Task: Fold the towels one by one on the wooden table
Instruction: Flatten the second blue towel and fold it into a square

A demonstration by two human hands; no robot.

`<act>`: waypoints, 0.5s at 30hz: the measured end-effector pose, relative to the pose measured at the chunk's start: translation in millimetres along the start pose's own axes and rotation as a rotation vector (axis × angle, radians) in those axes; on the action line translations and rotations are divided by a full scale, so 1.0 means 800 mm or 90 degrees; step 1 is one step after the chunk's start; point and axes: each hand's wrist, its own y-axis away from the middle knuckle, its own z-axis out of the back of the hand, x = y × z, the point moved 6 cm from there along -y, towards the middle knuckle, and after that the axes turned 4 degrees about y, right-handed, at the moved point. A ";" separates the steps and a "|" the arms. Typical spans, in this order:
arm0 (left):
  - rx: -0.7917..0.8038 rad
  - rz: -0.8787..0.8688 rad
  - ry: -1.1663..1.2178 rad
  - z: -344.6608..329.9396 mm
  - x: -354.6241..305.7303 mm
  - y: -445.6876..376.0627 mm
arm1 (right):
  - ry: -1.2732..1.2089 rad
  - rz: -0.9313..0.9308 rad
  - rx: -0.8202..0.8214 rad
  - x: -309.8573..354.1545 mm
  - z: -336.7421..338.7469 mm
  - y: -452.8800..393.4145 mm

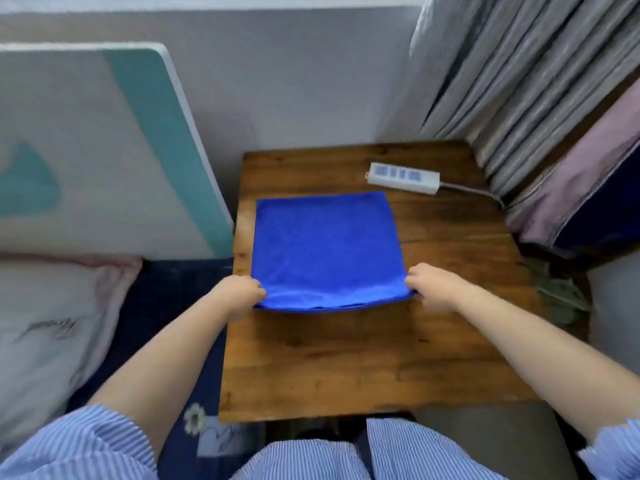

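A bright blue towel (325, 249) lies spread on the wooden table (363, 362), reaching toward the far side. Its near edge is lifted slightly off the wood and sags in the middle. My left hand (239, 294) pinches the near left corner of the towel. My right hand (433, 287) pinches the near right corner. Both forearms reach in from the bottom of the view. No other towel shows.
A white power strip (403, 177) with its cable lies at the table's far right. Grey curtains (519, 81) hang right of the table. A bed with a pale pillow (52, 323) and a white-teal headboard (104, 150) stands on the left.
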 end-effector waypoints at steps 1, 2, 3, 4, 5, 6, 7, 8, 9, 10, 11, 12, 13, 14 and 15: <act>0.026 -0.010 -0.004 -0.016 -0.013 -0.003 | 0.020 -0.004 0.029 0.009 -0.023 0.002; 0.046 -0.014 -0.004 -0.033 -0.025 -0.004 | 0.041 -0.007 0.063 0.018 -0.046 0.004; 0.064 -0.017 -0.002 -0.045 -0.034 -0.004 | 0.060 -0.006 0.086 0.026 -0.062 0.007; 0.081 -0.019 -0.005 -0.059 -0.043 -0.003 | 0.078 -0.002 0.104 0.034 -0.078 0.012; 0.096 -0.019 -0.010 -0.070 -0.049 -0.002 | 0.094 0.004 0.112 0.042 -0.088 0.016; 0.112 -0.020 -0.019 -0.083 -0.056 -0.002 | 0.101 0.011 0.119 0.050 -0.098 0.020; 0.118 -0.024 -0.027 -0.093 -0.062 -0.002 | 0.106 0.021 0.117 0.056 -0.104 0.023; 0.125 -0.028 -0.032 -0.104 -0.069 0.000 | 0.112 0.035 0.112 0.062 -0.113 0.027; 0.128 -0.029 -0.034 -0.112 -0.074 0.001 | 0.114 0.046 0.108 0.065 -0.118 0.031; 0.136 -0.029 -0.032 -0.123 -0.079 0.001 | 0.110 0.054 0.110 0.069 -0.125 0.034; 0.135 -0.023 -0.023 -0.130 -0.083 0.002 | 0.104 0.057 0.114 0.070 -0.131 0.037; 0.133 -0.014 -0.015 -0.137 -0.086 0.001 | 0.097 0.056 0.122 0.071 -0.137 0.039; 0.132 -0.002 -0.005 -0.143 -0.088 0.001 | 0.087 0.055 0.129 0.073 -0.141 0.041; 0.132 0.008 0.003 -0.149 -0.090 0.001 | 0.079 0.055 0.133 0.075 -0.143 0.043; 0.135 0.014 0.016 -0.153 -0.092 0.001 | 0.073 0.057 0.137 0.076 -0.145 0.044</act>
